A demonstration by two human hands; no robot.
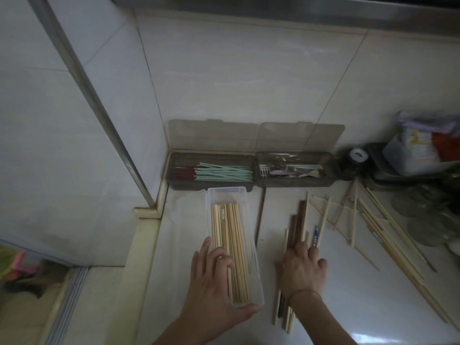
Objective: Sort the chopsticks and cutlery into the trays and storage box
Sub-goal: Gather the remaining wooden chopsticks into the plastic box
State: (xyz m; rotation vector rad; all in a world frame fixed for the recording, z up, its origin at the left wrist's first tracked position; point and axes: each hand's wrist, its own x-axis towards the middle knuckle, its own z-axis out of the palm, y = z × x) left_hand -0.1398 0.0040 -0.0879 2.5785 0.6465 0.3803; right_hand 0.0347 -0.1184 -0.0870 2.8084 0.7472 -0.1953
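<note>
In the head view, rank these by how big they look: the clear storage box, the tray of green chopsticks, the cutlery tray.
1. Clear storage box: looks largest, though it lies nearest the camera, which flatters it.
2 and 3. Tray of green chopsticks and cutlery tray: side by side against the wall, looking alike in size; I would not rank them.

All I can see of myself is two bare forearms and hands, no sleeves anywhere. The right hand (302, 267) has a thin reddish string bracelet (305, 292) just behind it at the wrist; the left hand (214, 277) wears nothing, no rings, no watch.
</note>
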